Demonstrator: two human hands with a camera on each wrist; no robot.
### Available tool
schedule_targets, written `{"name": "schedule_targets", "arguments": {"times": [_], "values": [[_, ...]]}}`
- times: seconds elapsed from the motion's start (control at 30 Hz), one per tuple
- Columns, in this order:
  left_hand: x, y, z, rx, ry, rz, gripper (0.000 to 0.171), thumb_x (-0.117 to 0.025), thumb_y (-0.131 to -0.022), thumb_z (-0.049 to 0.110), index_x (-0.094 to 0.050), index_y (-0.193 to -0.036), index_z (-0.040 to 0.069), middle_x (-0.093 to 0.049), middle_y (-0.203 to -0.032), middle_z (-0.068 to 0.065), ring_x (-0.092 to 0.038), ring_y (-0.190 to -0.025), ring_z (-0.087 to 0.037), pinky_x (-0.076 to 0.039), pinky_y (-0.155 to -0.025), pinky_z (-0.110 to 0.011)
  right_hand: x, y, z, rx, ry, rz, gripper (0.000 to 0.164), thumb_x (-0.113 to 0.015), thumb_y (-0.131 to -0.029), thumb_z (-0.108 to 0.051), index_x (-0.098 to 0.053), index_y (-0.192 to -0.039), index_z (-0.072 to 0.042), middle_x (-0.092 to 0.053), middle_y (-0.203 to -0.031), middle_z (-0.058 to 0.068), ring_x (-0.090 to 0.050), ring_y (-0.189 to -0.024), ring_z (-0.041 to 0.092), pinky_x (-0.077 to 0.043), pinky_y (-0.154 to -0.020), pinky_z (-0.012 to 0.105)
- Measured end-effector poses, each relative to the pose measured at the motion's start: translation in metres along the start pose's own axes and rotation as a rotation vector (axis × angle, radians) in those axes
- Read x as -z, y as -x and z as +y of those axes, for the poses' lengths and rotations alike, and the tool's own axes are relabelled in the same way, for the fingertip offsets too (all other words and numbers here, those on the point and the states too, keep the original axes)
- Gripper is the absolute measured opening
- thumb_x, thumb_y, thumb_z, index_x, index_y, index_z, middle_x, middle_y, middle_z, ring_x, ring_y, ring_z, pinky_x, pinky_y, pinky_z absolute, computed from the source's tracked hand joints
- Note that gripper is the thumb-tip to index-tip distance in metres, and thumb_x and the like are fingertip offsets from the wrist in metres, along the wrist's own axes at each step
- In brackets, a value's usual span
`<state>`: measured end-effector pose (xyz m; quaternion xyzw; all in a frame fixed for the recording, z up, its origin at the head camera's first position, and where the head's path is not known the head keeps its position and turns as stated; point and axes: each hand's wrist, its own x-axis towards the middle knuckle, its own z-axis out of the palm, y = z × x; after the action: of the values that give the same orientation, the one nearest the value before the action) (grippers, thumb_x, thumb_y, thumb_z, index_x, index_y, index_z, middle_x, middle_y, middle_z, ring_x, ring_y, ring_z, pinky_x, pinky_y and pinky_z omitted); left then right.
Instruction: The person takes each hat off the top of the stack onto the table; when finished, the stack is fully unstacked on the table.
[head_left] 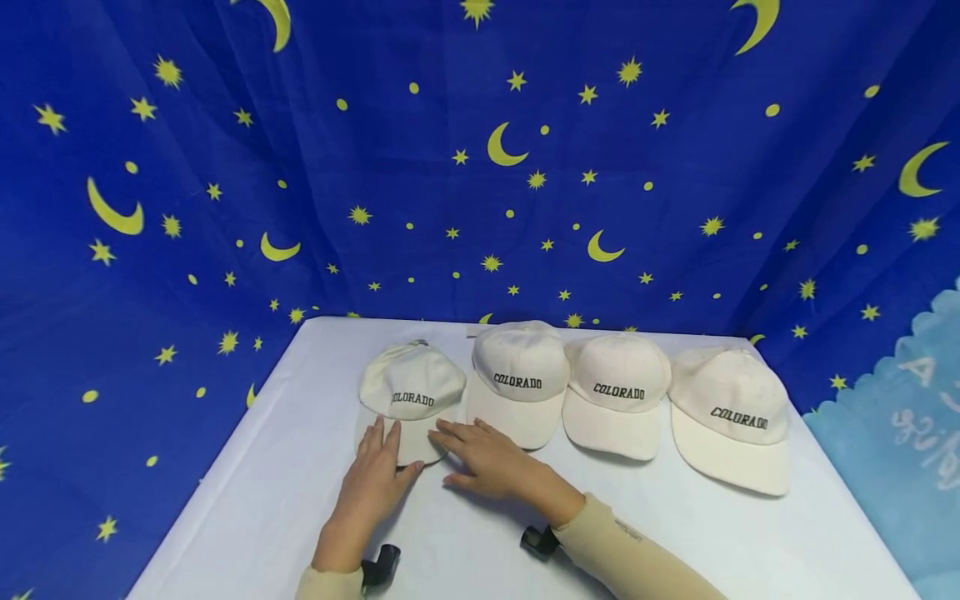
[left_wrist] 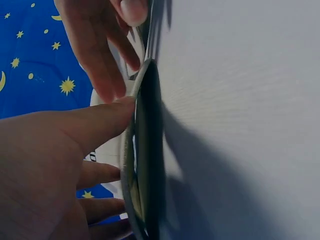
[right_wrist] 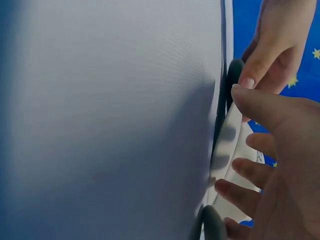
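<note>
At the left end of the row lies a cream baseball cap [head_left: 412, 375] marked COLORADO, its brim towards me. My left hand [head_left: 371, 483] rests on the left part of the brim with fingers extended. In the left wrist view its thumb touches the edge of the brim [left_wrist: 150, 150]. Over the brim's right side, my right hand [head_left: 491, 458] lies with fingers fairly straight and spread. The right wrist view shows its fingers beside the brim [right_wrist: 231, 135]; firm contact there is hard to make out. Neither hand is curled round the cap.
Three more cream COLORADO caps, a near one [head_left: 521, 375], a middle one [head_left: 618, 392] and a far right one [head_left: 735, 417], line up to the right on the white table [head_left: 247, 467]. Behind hangs a blue curtain [head_left: 420, 183] with moons and stars.
</note>
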<state>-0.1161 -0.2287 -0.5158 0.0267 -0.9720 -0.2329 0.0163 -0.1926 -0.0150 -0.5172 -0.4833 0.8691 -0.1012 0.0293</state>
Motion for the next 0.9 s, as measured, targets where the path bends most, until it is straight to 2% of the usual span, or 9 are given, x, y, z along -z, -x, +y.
{"name": "schedule_targets", "arguments": {"times": [0.33, 0.57, 0.9], "values": [[0.008, -0.008, 0.0, 0.018, -0.003, -0.071, 0.084, -0.076, -0.092, 0.032, -0.034, -0.153, -0.008, -0.016, -0.161, -0.036, -0.017, -0.148, -0.053, -0.035, -0.107, -0.069, 0.009, -0.01, -0.005, 0.011, 0.045, -0.054, 0.07, -0.063, -0.099, -0.049, -0.04, -0.157, -0.016, -0.036, -0.163, 0.006, -0.043, -0.144, 0.024, -0.033, -0.117, 0.05], [0.009, -0.015, 0.001, 0.023, -0.012, -0.07, 0.08, -0.075, -0.094, 0.029, -0.036, -0.152, -0.009, -0.018, -0.16, -0.037, -0.019, -0.147, -0.054, -0.039, -0.102, -0.069, 0.013, -0.017, -0.003, 0.012, 0.086, -0.065, 0.067, -0.063, -0.099, -0.049, -0.047, -0.153, -0.014, -0.039, -0.161, 0.006, -0.042, -0.145, 0.022, -0.036, -0.115, 0.048], [0.012, -0.025, 0.002, 0.027, -0.008, -0.074, 0.08, -0.076, -0.093, 0.027, -0.036, -0.151, -0.01, -0.018, -0.159, -0.038, -0.02, -0.147, -0.054, -0.037, -0.105, -0.068, 0.014, -0.027, 0.005, -0.013, 0.05, -0.093, 0.064, -0.064, -0.099, -0.048, -0.048, -0.152, -0.015, -0.038, -0.162, 0.005, -0.04, -0.146, 0.02, -0.035, -0.117, 0.047]]}}
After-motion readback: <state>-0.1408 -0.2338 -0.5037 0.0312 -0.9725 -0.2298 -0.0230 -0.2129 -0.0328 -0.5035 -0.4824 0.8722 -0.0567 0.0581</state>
